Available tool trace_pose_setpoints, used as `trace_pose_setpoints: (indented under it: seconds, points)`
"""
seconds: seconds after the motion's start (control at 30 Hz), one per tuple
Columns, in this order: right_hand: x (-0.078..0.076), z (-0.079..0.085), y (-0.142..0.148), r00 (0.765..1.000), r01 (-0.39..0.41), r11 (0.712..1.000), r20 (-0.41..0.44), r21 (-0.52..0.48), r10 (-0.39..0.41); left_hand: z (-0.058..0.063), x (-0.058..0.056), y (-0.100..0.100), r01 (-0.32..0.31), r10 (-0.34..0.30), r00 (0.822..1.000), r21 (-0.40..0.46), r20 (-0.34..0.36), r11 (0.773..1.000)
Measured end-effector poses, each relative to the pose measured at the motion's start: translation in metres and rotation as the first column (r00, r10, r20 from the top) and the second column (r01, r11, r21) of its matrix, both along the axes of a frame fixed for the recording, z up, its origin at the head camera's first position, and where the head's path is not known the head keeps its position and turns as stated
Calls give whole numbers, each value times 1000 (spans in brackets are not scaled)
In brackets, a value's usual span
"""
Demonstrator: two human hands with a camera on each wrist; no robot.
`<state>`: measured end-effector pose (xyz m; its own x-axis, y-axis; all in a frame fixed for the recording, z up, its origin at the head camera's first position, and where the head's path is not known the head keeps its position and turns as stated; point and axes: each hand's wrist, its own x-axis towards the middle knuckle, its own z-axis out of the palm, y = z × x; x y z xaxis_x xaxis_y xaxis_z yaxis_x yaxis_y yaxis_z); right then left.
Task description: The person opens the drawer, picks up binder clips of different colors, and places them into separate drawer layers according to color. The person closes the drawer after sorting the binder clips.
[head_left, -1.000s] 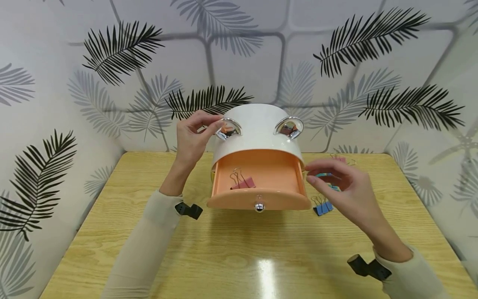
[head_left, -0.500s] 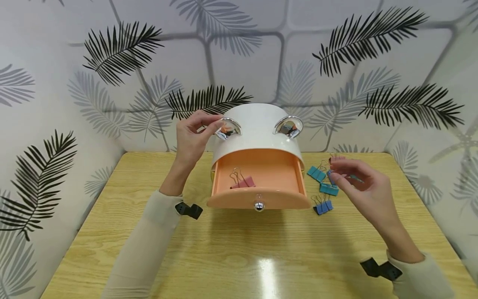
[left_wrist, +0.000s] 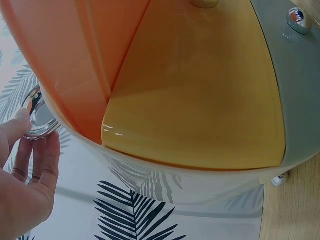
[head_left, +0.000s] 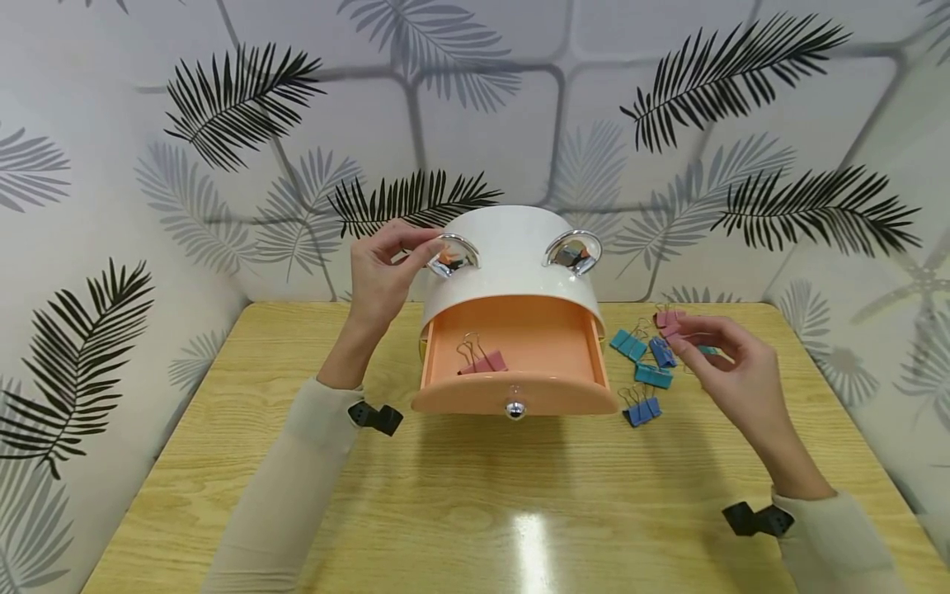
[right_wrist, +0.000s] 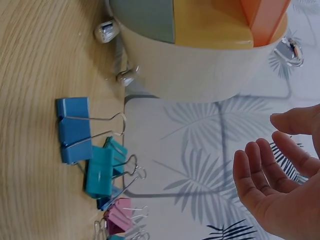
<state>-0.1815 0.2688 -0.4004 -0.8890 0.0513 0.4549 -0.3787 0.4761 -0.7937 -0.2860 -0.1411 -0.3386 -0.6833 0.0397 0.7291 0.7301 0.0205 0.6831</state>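
A white rounded drawer cabinet (head_left: 512, 264) with two shiny silver ears stands on the table. Its top peach drawer (head_left: 534, 338) is pulled out, and a pink binder clip (head_left: 484, 363) lies inside. My left hand (head_left: 382, 272) pinches the silver ear (head_left: 454, 254) on the left between thumb and fingers. Over the table right of the cabinet, my right hand (head_left: 731, 363) hovers near pink binder clips (head_left: 668, 320), thumb and fingers apart. Nothing lies between those fingers in the right wrist view, where pink clips (right_wrist: 119, 216) sit below the hand.
Beside the cabinet lie blue binder clips (head_left: 641, 411) and teal binder clips (head_left: 653, 376); the right hand partly covers another teal one. In the left wrist view, a yellow drawer (left_wrist: 195, 95) and a grey-green drawer (left_wrist: 300, 85) are below the peach one. A patterned wall stands behind.
My right hand has moved right, away from the drawer's side to the pile of clips, uncovering several blue and teal ones. My left hand has stayed at the silver ear.
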Motion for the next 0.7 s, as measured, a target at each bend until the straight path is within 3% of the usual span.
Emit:
trace_pose_setpoints:
  seconds: [0.37,0.7]
  points:
    - [-17,-27,24,995,88,995,35,45,-90,-3,0,3,6,-6,1000,9,21,1000]
    - [-31,-42,32,984,142,987,96,74,-148,-1,0,0,-6,6,1000,11,17,1000]
